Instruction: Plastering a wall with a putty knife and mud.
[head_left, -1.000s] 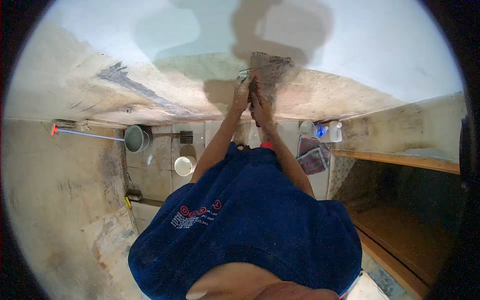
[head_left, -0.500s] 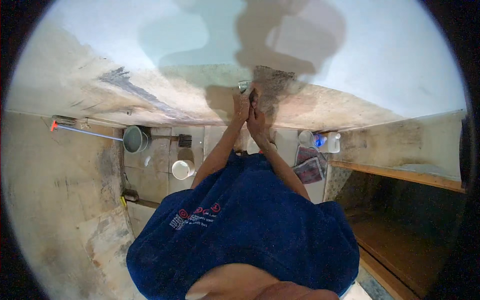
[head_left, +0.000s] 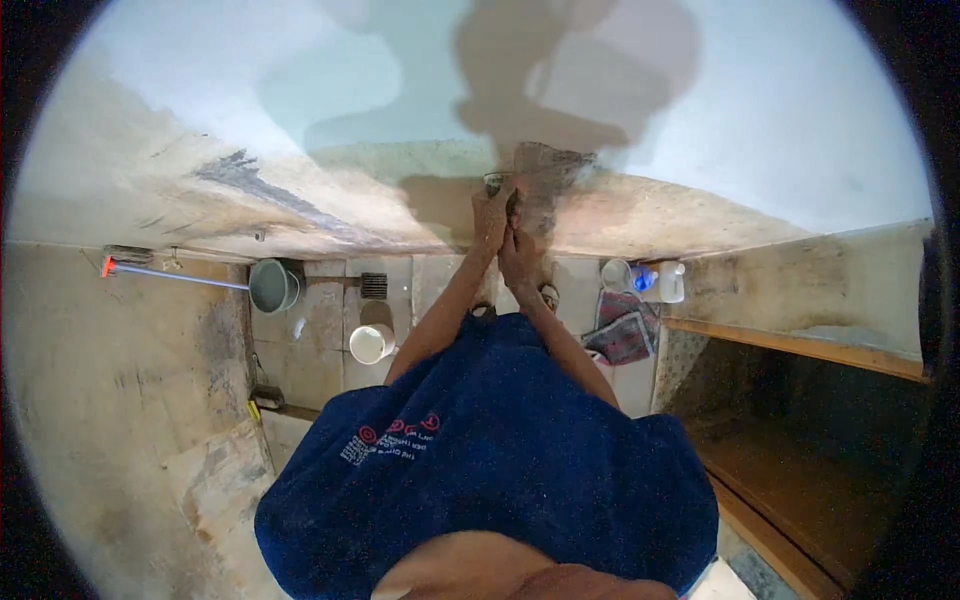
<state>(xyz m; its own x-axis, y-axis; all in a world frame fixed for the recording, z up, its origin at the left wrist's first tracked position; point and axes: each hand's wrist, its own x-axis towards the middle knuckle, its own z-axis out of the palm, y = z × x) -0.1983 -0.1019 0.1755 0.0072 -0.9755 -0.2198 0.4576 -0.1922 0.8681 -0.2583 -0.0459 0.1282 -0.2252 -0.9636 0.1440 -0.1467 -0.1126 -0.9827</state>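
Both of my hands are together on a hand scraper with a dark handle and metal blade [head_left: 493,182], held against the lower part of the stained wall [head_left: 650,190]. My left hand [head_left: 488,222] is closed on the scraper near the blade. Just below and to its right, my right hand [head_left: 517,252] is closed round the handle, which it mostly hides. Directly right of the blade is a rough, dark, roughened patch [head_left: 555,165]. My shadow falls over this area.
On the tiled floor are a grey bucket [head_left: 272,285], white bucket [head_left: 370,343], drain [head_left: 374,285], clear container [head_left: 615,277], blue bottle [head_left: 643,277], white jug [head_left: 671,285] and cloth [head_left: 622,335]. An orange-headed pole [head_left: 180,275] lies left; a wooden-edged shelf [head_left: 790,336] borders the right.
My hands and the scraper sit lower in the picture than a second ago, as does the wall patch. My right hand is drawn back farther below my left, and my sandalled feet show more.
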